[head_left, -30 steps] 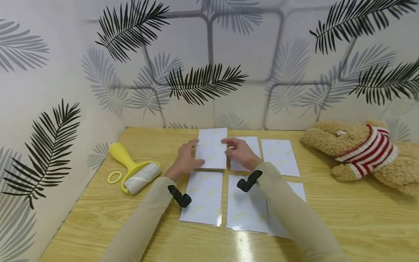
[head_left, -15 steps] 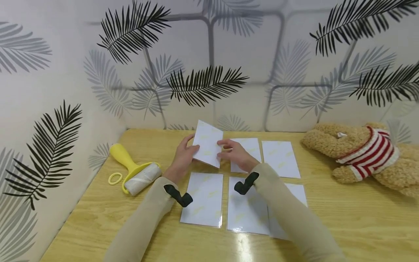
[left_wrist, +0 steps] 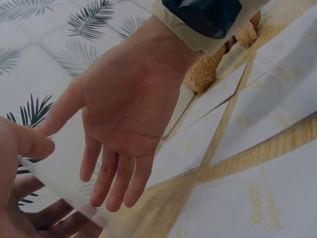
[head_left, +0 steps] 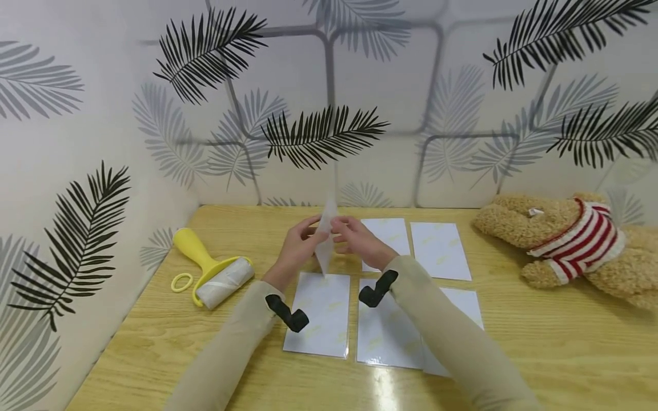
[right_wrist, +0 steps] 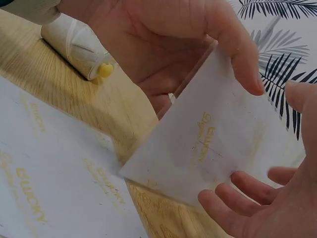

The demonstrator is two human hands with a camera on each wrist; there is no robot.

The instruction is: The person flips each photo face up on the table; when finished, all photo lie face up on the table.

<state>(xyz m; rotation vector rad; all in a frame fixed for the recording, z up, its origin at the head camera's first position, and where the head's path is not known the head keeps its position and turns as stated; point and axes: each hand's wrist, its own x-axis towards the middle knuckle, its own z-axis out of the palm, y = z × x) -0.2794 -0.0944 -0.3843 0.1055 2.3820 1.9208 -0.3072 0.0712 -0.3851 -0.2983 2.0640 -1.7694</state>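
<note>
In the head view, a white card (head_left: pixel 324 254) with yellow lettering stands nearly edge-on above the table, between both hands. My left hand (head_left: pixel 298 244) pinches it by one side, thumb on one face and fingers behind. My right hand (head_left: pixel 362 242) is at its other side; in the left wrist view the right hand's (left_wrist: pixel 131 106) fingers are straight and loose. The right wrist view shows the face of the card (right_wrist: pixel 218 129) printed in yellow, with the right fingertips right at its border. Below lies a similar card (head_left: pixel 319 314) flat on the wood.
Several more white cards lie in two rows, one card (head_left: pixel 439 251) at the back right. A yellow-handled lint roller (head_left: pixel 221 271) and a yellow ring (head_left: pixel 182 282) are at the left. A teddy bear (head_left: pixel 565 245) in a striped top lies at the right. Patterned wall behind.
The card has turned from facing the head camera to nearly edge-on. Both hands have drawn closer together; the right hand has shifted left. The other cards lie as before.
</note>
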